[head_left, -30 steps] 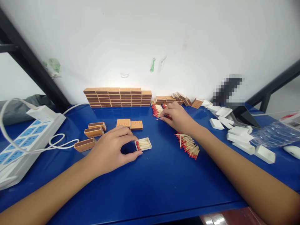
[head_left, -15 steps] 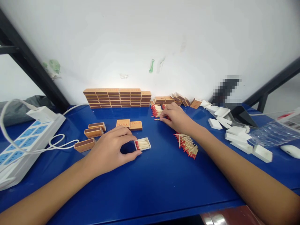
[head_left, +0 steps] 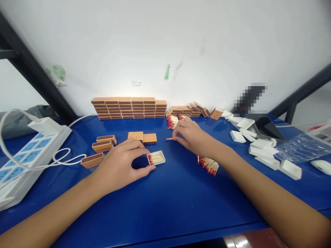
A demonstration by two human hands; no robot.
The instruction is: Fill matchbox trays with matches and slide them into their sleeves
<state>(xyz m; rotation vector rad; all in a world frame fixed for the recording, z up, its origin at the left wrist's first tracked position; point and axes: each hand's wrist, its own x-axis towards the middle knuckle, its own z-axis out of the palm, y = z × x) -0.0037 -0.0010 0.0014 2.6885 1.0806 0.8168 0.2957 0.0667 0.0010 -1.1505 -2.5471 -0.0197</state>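
My left hand (head_left: 124,159) steadies a white matchbox tray (head_left: 156,158), thumb at its near corner and index finger at its far corner. Red-headed matches lie inside, heads to the left. Between thumb and forefinger, my right hand (head_left: 188,133) pinches a match (head_left: 169,138), its red head pointing left, above and to the right of the tray. Behind that hand is a heap of loose matches (head_left: 171,122). A second match pile (head_left: 209,166) lies below the right wrist, partly covered by it.
Stacked matchboxes (head_left: 124,108) line the wall, with a jumble of boxes (head_left: 186,109) beside them. Two flat matchboxes (head_left: 136,135) lie behind the tray. Several boxes (head_left: 102,146) stand at left near a power strip (head_left: 31,155). White trays (head_left: 261,144) are scattered at right.
My right hand has moved back from the far match heap toward me and slightly left, carrying a match. My left hand and the tray have barely shifted.
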